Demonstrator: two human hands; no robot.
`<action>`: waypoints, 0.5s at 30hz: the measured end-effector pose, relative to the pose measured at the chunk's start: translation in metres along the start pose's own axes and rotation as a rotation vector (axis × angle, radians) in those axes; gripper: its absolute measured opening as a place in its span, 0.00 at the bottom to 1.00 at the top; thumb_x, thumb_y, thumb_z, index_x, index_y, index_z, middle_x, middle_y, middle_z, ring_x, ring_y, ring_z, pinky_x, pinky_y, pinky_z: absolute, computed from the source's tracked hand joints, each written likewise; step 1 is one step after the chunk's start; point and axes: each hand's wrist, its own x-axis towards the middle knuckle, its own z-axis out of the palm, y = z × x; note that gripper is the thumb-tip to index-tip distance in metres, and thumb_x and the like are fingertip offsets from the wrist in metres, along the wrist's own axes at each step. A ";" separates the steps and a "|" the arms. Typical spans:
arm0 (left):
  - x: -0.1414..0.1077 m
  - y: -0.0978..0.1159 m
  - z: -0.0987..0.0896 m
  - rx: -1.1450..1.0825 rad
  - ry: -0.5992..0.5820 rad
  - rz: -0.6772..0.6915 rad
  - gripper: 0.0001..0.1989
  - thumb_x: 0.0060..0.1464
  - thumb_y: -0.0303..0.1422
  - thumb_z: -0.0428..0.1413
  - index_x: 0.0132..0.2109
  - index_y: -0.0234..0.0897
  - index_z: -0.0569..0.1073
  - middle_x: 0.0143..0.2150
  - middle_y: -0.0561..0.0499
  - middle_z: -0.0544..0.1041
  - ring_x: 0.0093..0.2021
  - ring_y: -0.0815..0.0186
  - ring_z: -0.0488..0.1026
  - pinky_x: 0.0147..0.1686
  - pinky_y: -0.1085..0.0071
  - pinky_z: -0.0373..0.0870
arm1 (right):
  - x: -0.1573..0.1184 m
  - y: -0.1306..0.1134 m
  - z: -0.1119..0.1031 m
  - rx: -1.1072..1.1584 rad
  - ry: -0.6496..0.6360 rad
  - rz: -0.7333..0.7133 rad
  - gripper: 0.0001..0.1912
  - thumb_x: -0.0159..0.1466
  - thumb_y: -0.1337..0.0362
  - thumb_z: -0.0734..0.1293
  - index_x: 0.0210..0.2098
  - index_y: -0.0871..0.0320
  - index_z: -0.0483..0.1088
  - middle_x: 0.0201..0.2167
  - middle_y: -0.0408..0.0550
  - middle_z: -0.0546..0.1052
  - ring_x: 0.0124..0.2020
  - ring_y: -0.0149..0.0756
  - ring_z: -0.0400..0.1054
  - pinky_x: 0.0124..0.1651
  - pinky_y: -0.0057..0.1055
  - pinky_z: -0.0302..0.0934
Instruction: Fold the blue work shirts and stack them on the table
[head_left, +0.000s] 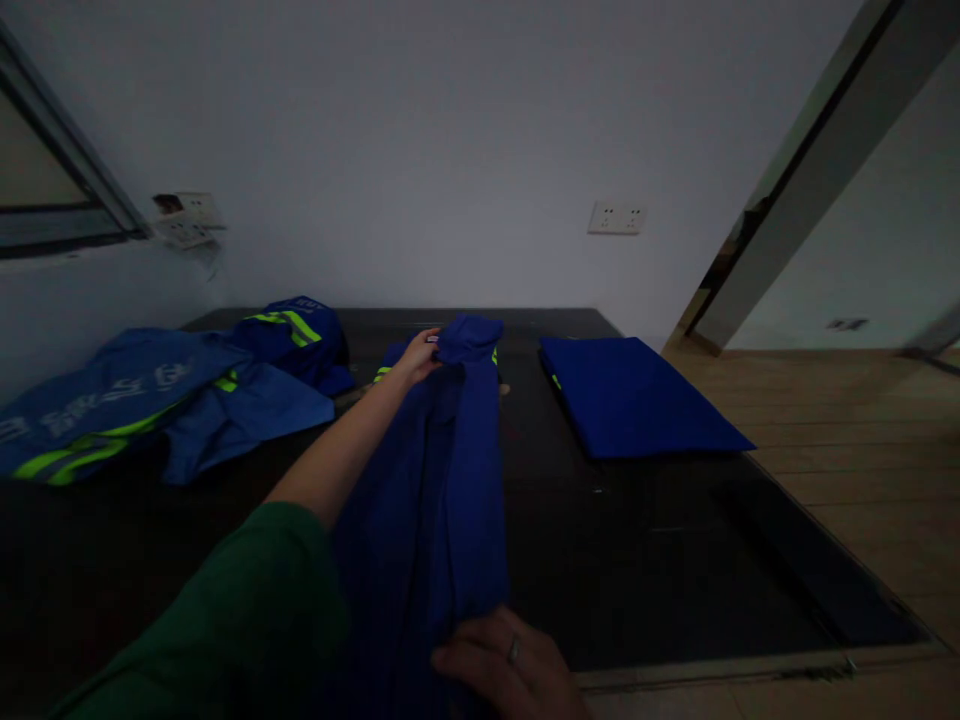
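Observation:
A dark blue work jacket [472, 480] lies lengthwise in front of me, one side folded inward in a long strip. Its collar [471, 338] is at the far end, with bits of yellow-green reflective band beside it. My left hand [422, 357], its arm stretched out in a green sleeve, is closed on the fabric beside the collar. At the near end my right hand [514, 660], wearing a ring, pinches the jacket's lower edge. Some fingertips of both hands are hidden by cloth or by the hand itself.
A folded blue garment [637, 395] lies flat to the right on the dark glossy table [660, 560]. At left are a loose, faded blue jacket [142, 385] with reflective bands and a crumpled darker one [304, 335]. The white wall [420, 180] stands behind the table.

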 end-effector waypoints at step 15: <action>-0.032 -0.005 -0.057 0.202 0.026 0.354 0.31 0.43 0.14 0.52 0.56 0.36 0.72 0.54 0.48 0.74 0.55 0.61 0.70 0.60 0.63 0.62 | 0.015 -0.029 -0.018 0.058 -0.154 0.060 0.22 0.62 0.76 0.60 0.52 0.52 0.60 0.43 0.47 0.76 0.43 0.32 0.71 0.45 0.27 0.66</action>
